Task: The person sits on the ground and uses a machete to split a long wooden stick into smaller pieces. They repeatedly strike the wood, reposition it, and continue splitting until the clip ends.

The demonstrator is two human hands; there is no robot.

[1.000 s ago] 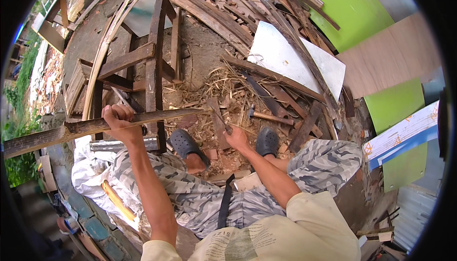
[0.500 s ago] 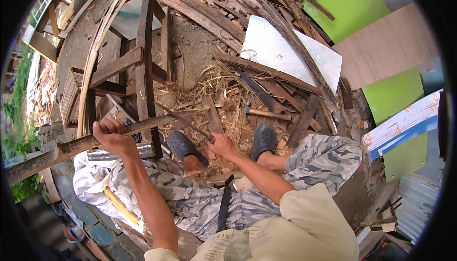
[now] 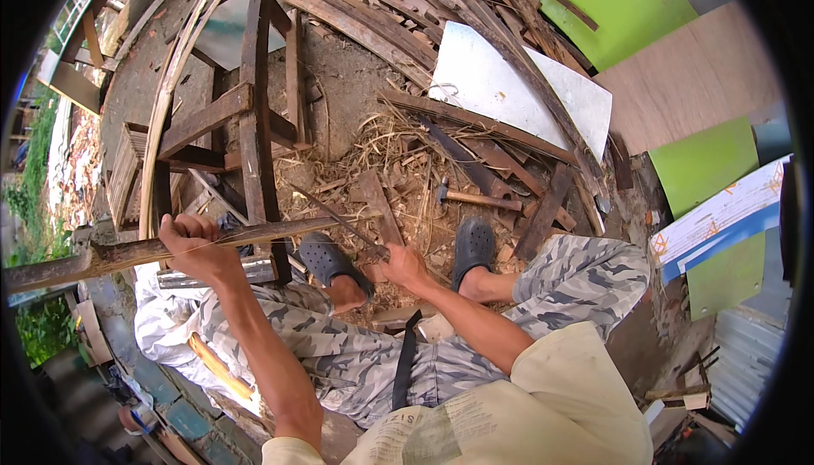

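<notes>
My left hand (image 3: 201, 249) is closed around a long split bamboo piece (image 3: 127, 253), brown with a raised node, which reaches from the far left rim toward the middle. In my right hand (image 3: 404, 267) is the handle of a knife with a long, narrow dark blade (image 3: 335, 217). The blade slants up and left, and crosses the bamboo near its right end. Whether its edge bites into the bamboo, I cannot tell. Most of the knife handle is hidden by my fingers.
A dark wooden frame (image 3: 255, 126) stands close beyond my left hand. A hammer (image 3: 483, 200) lies among shavings (image 3: 386, 147) and scrap wood near my right foot. Farther back are a white board (image 3: 475, 71), stacked planks (image 3: 356, 28) and green panels (image 3: 627, 7).
The bamboo has swung flatter, its left end rising and its right end dropping. My right hand and the knife have shifted slightly right and down.
</notes>
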